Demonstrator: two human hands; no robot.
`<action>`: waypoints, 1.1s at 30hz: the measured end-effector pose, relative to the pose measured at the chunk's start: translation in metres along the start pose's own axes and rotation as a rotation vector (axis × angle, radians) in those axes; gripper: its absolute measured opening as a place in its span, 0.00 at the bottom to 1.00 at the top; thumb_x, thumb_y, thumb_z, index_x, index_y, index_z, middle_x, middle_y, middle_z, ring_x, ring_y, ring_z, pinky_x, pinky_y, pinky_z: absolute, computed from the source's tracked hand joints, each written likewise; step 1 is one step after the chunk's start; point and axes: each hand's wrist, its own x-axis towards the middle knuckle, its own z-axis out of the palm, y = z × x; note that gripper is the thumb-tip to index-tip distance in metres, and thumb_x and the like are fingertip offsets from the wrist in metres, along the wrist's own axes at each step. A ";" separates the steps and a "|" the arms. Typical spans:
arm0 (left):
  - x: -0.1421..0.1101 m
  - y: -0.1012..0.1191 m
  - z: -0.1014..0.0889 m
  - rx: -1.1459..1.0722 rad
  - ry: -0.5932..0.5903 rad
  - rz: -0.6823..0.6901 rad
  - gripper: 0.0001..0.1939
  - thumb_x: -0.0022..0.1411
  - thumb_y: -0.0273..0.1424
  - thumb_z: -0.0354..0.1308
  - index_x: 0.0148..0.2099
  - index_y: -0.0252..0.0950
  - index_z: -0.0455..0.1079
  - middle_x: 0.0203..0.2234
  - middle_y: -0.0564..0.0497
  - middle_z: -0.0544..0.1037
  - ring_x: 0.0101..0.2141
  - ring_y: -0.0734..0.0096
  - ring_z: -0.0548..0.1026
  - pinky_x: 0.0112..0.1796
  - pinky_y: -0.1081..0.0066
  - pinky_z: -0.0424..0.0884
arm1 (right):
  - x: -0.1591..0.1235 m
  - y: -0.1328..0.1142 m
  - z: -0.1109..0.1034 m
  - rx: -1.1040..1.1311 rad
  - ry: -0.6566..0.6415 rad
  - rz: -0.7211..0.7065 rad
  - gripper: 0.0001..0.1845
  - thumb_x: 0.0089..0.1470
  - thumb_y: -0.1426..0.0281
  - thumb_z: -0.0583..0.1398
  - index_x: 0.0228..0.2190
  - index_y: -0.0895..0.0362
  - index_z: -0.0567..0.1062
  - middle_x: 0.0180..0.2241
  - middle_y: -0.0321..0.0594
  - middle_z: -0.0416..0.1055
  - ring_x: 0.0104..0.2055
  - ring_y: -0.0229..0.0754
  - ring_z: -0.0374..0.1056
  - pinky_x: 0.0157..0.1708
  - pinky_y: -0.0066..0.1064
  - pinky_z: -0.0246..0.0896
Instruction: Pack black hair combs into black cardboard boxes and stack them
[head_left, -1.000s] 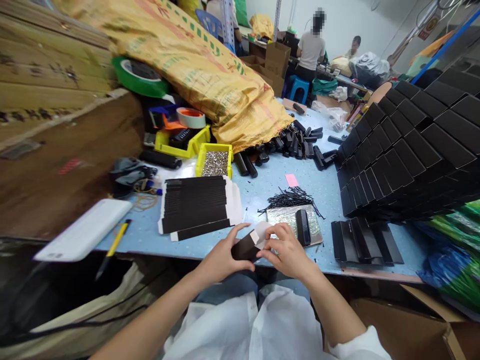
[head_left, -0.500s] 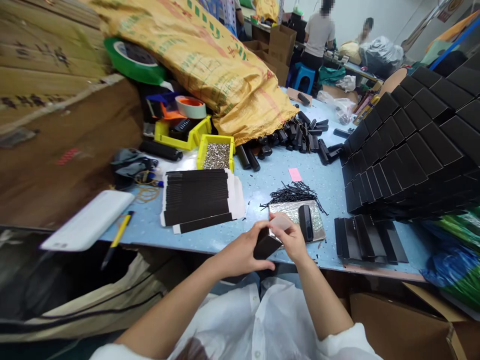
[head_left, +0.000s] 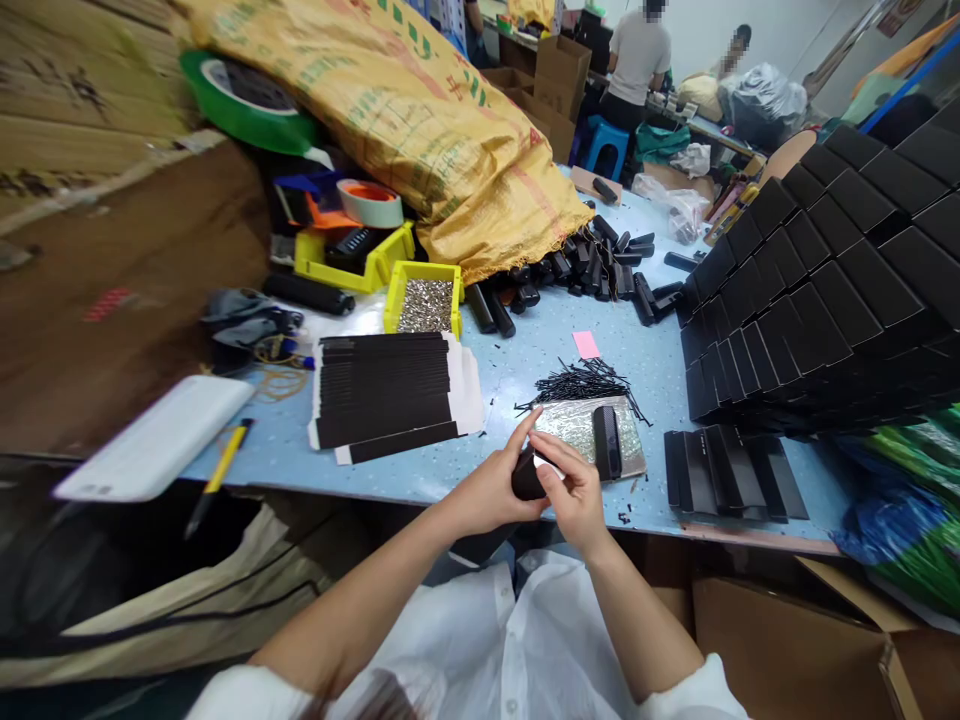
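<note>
My left hand [head_left: 487, 492] is wrapped round a small black cardboard box [head_left: 527, 478], its index finger pointing up past the open end. At that end my right hand [head_left: 576, 498] is closed with thumb and fingers on the flap, whose white inner side shows between them. Much of the box is hidden by the fingers. Just beyond my hands lies a silvery padded sheet [head_left: 568, 425] with a black oblong device [head_left: 607, 442] on it. Behind that is a heap of thin black strips [head_left: 581, 380]. Left of my hands lies a stack of flattened black cartons [head_left: 386, 390].
Black boxes [head_left: 806, 300] are piled high on the right, with several more cartons [head_left: 724, 472] before them. At the back, a yellow sack [head_left: 480, 150] spills black devices. A yellow bin [head_left: 424, 303] holds small metal parts. Two tape rolls, a white case [head_left: 154, 437] and a cutter [head_left: 219, 475] lie left.
My right fingers have moved from lifting the white flap to pressing at the box's end. My left index finger has straightened upward. The view has shifted slightly.
</note>
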 end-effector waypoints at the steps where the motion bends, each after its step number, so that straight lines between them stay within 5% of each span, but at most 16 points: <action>1: 0.001 0.001 0.001 -0.003 0.006 0.004 0.55 0.50 0.30 0.62 0.71 0.37 0.30 0.31 0.53 0.73 0.28 0.69 0.71 0.29 0.73 0.64 | 0.000 0.000 -0.001 -0.006 -0.004 0.000 0.16 0.59 0.63 0.60 0.48 0.49 0.78 0.51 0.40 0.74 0.56 0.49 0.68 0.59 0.44 0.61; 6: 0.001 0.001 0.006 -0.023 -0.013 -0.030 0.56 0.49 0.28 0.63 0.72 0.41 0.32 0.29 0.56 0.73 0.25 0.70 0.70 0.29 0.73 0.64 | -0.007 0.005 0.002 -0.060 0.019 -0.092 0.17 0.63 0.65 0.54 0.49 0.49 0.77 0.50 0.41 0.75 0.55 0.47 0.69 0.56 0.43 0.64; 8: -0.004 -0.007 0.005 -0.110 0.006 -0.058 0.55 0.48 0.29 0.65 0.71 0.42 0.37 0.32 0.53 0.75 0.28 0.68 0.72 0.31 0.70 0.68 | -0.007 0.012 -0.009 -0.188 -0.094 -0.215 0.20 0.63 0.65 0.53 0.54 0.50 0.73 0.56 0.42 0.69 0.59 0.48 0.65 0.59 0.45 0.60; 11: -0.014 -0.026 -0.006 -0.455 0.146 -0.217 0.49 0.50 0.34 0.67 0.68 0.44 0.44 0.36 0.50 0.76 0.32 0.62 0.76 0.36 0.63 0.73 | 0.003 0.024 -0.054 -0.546 -0.265 -0.251 0.25 0.60 0.74 0.52 0.58 0.48 0.68 0.63 0.41 0.59 0.66 0.48 0.53 0.65 0.53 0.46; 14: -0.017 -0.045 -0.021 -0.941 0.230 -0.348 0.35 0.57 0.35 0.62 0.64 0.44 0.52 0.39 0.48 0.77 0.38 0.57 0.78 0.38 0.58 0.76 | 0.014 0.028 -0.107 -0.841 -0.310 -0.163 0.29 0.54 0.84 0.51 0.51 0.48 0.73 0.65 0.40 0.56 0.70 0.50 0.43 0.66 0.61 0.30; 16: -0.011 -0.052 -0.026 -1.185 0.332 -0.384 0.21 0.61 0.32 0.58 0.56 0.40 0.61 0.37 0.47 0.78 0.37 0.60 0.79 0.36 0.61 0.77 | 0.017 0.024 -0.123 -0.771 -0.341 -0.117 0.21 0.54 0.82 0.55 0.44 0.50 0.76 0.60 0.41 0.65 0.67 0.51 0.51 0.65 0.61 0.36; 18: 0.001 -0.050 -0.021 -1.338 0.518 -0.412 0.09 0.64 0.30 0.55 0.47 0.36 0.66 0.32 0.49 0.77 0.31 0.67 0.79 0.32 0.67 0.78 | 0.014 0.017 -0.117 -0.510 -0.209 -0.082 0.12 0.54 0.72 0.63 0.42 0.51 0.73 0.49 0.44 0.74 0.57 0.52 0.66 0.60 0.57 0.54; 20: 0.012 -0.042 -0.009 -1.428 0.672 -0.454 0.04 0.67 0.31 0.53 0.42 0.36 0.66 0.29 0.51 0.76 0.28 0.70 0.77 0.29 0.69 0.78 | 0.010 0.009 -0.091 -0.173 0.039 -0.068 0.21 0.49 0.58 0.67 0.42 0.51 0.69 0.39 0.44 0.77 0.46 0.52 0.74 0.51 0.53 0.67; 23: 0.021 -0.025 0.016 -1.474 0.684 -0.513 0.06 0.68 0.33 0.53 0.41 0.35 0.66 0.30 0.50 0.76 0.29 0.71 0.77 0.32 0.67 0.80 | 0.006 0.002 -0.043 0.111 0.305 -0.130 0.30 0.40 0.48 0.70 0.38 0.50 0.66 0.43 0.46 0.74 0.48 0.54 0.73 0.50 0.52 0.68; 25: 0.017 -0.020 0.028 -1.401 0.569 -0.523 0.11 0.68 0.38 0.52 0.42 0.35 0.66 0.33 0.47 0.76 0.32 0.69 0.77 0.36 0.66 0.79 | 0.006 0.003 -0.019 0.099 0.329 -0.165 0.32 0.35 0.48 0.72 0.35 0.50 0.65 0.50 0.48 0.70 0.53 0.54 0.69 0.52 0.51 0.66; 28: 0.003 -0.027 0.031 -0.941 0.534 -0.397 0.23 0.60 0.45 0.59 0.50 0.36 0.65 0.42 0.43 0.75 0.43 0.59 0.76 0.43 0.60 0.76 | 0.004 0.010 -0.005 0.005 0.277 -0.191 0.33 0.37 0.48 0.71 0.40 0.48 0.65 0.44 0.44 0.74 0.45 0.51 0.73 0.48 0.48 0.69; 31: -0.009 -0.041 0.024 -0.281 0.543 -0.134 0.43 0.41 0.42 0.73 0.57 0.38 0.60 0.48 0.42 0.73 0.52 0.49 0.72 0.50 0.54 0.71 | 0.008 0.020 -0.018 -0.091 0.093 -0.264 0.33 0.42 0.45 0.67 0.45 0.47 0.68 0.38 0.41 0.76 0.42 0.50 0.74 0.46 0.46 0.69; 33: -0.011 -0.045 0.021 -0.021 0.425 -0.052 0.43 0.42 0.38 0.72 0.59 0.40 0.58 0.46 0.44 0.75 0.48 0.51 0.75 0.48 0.56 0.71 | 0.022 0.026 -0.040 -0.201 -0.086 -0.237 0.30 0.49 0.42 0.60 0.45 0.49 0.71 0.42 0.43 0.76 0.46 0.50 0.72 0.49 0.44 0.67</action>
